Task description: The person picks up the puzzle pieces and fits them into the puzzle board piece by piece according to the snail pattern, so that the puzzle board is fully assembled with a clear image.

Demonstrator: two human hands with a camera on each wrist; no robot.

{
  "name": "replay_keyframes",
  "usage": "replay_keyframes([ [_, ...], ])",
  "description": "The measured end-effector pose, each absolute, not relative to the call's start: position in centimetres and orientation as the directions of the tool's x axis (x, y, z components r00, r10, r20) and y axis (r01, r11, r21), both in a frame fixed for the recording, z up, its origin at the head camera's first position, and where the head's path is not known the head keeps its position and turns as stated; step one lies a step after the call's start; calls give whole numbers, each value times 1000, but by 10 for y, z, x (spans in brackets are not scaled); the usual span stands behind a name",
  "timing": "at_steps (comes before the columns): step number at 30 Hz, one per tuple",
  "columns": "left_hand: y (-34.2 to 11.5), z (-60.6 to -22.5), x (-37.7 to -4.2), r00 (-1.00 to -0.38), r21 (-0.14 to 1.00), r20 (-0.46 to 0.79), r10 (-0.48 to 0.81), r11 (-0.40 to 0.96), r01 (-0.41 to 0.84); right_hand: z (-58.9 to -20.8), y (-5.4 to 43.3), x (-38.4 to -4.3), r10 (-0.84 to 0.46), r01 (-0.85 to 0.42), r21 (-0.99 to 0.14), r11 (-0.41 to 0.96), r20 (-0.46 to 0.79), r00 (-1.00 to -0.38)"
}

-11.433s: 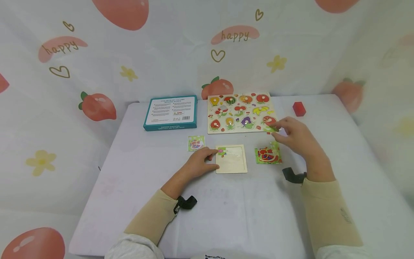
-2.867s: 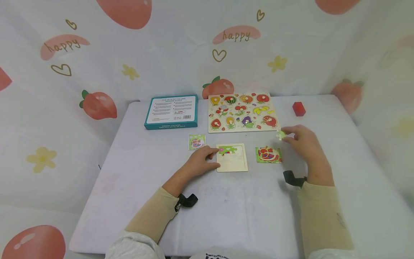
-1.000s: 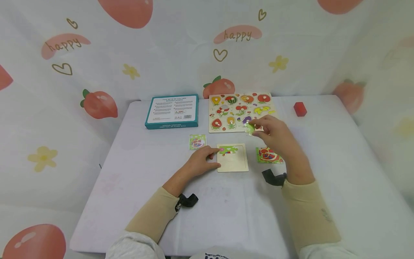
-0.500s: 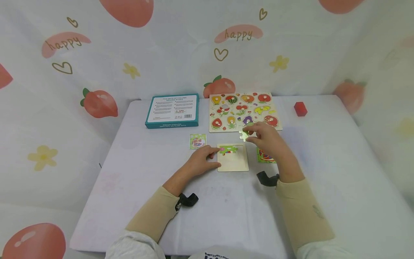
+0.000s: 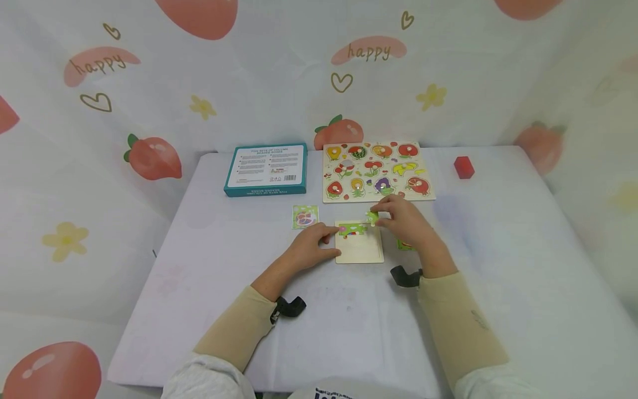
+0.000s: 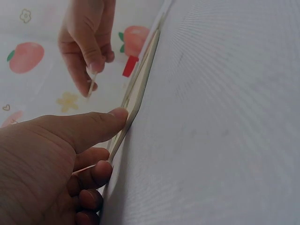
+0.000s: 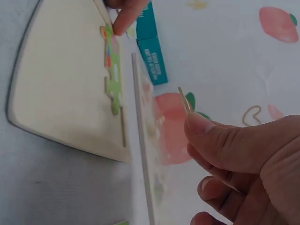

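A light wooden puzzle board with a raised rim lies on the table. Along its top left sit joined green jigsaw pieces. My left hand holds the board's left edge, the index finger at the upper corner and the thumb lower down. Between thumb and index finger, my right hand pinches a green jigsaw piece just above the board's upper right rim. The right wrist view shows this piece edge-on, clear of the board. More colourful pieces lie beyond the board's right side, mostly hidden by the right hand.
A fruit peg puzzle lies behind the board. To its left is a teal-edged box, and a red block stands at the back right. A small snail picture card lies by the left hand.
My right hand has carried the pinched piece leftward and toward me, from beside the fruit puzzle to the board's upper rim. Earlier, another green piece joined the row. My left hand stays put.
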State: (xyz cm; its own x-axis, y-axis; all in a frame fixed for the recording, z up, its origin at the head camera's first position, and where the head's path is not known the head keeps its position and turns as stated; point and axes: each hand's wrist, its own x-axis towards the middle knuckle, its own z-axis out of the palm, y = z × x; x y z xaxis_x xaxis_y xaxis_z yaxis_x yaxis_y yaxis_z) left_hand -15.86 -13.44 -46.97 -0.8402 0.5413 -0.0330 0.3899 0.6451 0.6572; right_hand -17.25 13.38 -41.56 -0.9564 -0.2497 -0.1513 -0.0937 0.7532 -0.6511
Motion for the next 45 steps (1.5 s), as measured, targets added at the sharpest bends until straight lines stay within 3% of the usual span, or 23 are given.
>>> replay_keyframes([
  [24, -134, -469, -158, -847, 657, -57, 528, 659, 367, -438, 126, -179, -248, -63, -548, 834, -272, -930],
  [37, -134, -470, -159, -846, 652, -50, 531, 659, 375, -436, 121, -177, -278, -139, -477, 868, -234, -931],
  [45, -135, -470, -158, -841, 664, -28, 541, 639, 389, -438, 117, -176, -186, -58, -415, 908, -275, -943],
])
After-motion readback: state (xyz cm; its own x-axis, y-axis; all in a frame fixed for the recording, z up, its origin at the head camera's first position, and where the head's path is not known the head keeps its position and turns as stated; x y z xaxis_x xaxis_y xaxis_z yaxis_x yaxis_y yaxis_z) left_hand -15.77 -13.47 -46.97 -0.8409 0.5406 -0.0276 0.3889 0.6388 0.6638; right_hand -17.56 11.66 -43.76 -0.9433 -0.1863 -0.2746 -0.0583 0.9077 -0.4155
